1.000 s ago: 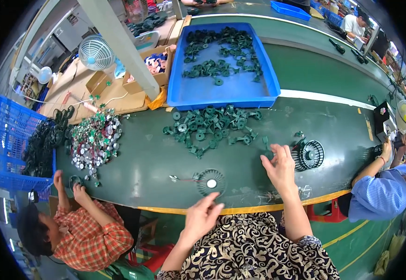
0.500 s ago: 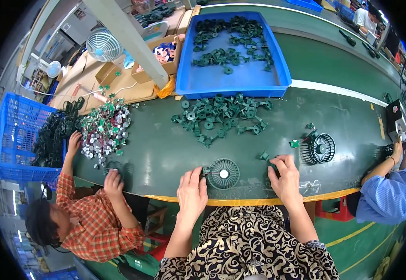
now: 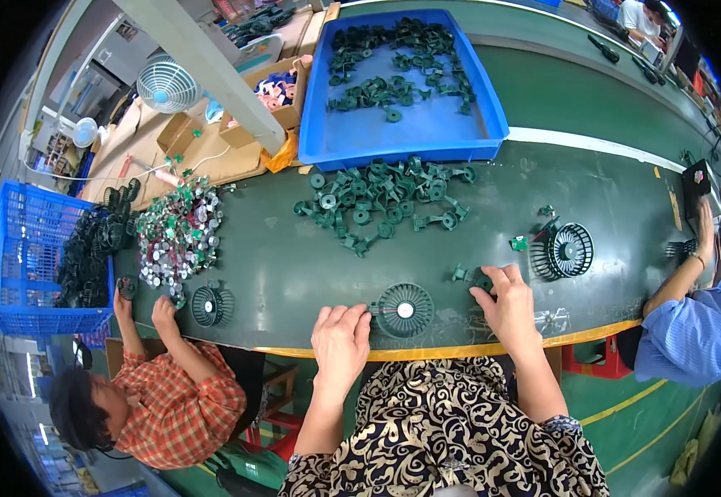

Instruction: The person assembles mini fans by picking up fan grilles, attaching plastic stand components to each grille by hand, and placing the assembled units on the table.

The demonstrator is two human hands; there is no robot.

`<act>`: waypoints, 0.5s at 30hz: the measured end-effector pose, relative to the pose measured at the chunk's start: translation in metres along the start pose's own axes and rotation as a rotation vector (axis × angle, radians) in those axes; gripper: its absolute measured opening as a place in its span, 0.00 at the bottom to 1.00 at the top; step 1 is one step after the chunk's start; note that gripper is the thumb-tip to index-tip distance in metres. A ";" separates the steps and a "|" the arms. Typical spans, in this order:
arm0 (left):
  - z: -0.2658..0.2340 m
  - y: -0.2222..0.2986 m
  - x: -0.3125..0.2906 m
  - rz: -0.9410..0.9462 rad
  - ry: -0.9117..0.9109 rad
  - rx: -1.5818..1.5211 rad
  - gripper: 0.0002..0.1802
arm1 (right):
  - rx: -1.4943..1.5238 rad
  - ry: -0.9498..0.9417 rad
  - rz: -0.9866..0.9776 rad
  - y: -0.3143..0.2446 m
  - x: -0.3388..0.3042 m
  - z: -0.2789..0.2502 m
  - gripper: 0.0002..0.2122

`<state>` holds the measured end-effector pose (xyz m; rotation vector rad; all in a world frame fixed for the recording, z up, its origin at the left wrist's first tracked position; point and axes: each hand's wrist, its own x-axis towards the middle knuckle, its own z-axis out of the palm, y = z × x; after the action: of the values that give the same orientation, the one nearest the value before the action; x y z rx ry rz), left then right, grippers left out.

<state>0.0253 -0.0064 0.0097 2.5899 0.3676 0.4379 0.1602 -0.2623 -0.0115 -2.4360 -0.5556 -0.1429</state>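
Observed smooth, semi-gloss green surface on table (image 3: 282, 248), with scuffs near the front edge. Found shiny blue plastic in tray (image 3: 402, 151), duller dark-green plastic in fan cage (image 3: 417, 321) and small part (image 3: 483, 280). Noted matt brown cardboard on box (image 3: 289, 112), soft patterned cloth on shirt (image 3: 451, 406), smooth paint-like finish on post (image 3: 203, 66).

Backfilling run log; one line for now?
left hand: at slatted fan cage | right hand: at green bracket | beyond: bracket pile, blue tray
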 end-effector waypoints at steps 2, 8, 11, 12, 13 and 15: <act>-0.002 0.002 0.000 -0.026 -0.042 -0.061 0.07 | 0.002 -0.024 0.003 -0.004 0.001 -0.002 0.16; -0.001 -0.003 -0.002 -0.115 -0.161 -0.268 0.07 | 0.184 -0.088 -0.299 -0.058 -0.004 0.006 0.15; 0.003 -0.007 -0.002 -0.159 -0.184 -0.341 0.08 | 0.154 -0.164 -0.350 -0.068 -0.012 0.023 0.17; 0.004 -0.008 -0.003 -0.166 -0.180 -0.373 0.08 | 0.156 -0.168 -0.350 -0.068 -0.013 0.026 0.17; 0.004 -0.008 -0.003 -0.169 -0.181 -0.373 0.08 | 0.099 -0.190 -0.352 -0.068 -0.014 0.030 0.17; 0.004 -0.008 -0.005 -0.208 -0.193 -0.373 0.08 | 0.049 -0.217 -0.359 -0.070 -0.014 0.033 0.17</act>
<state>0.0209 -0.0026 0.0008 2.1810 0.4365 0.1616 0.1169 -0.1972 -0.0020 -2.2977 -1.0786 -0.0111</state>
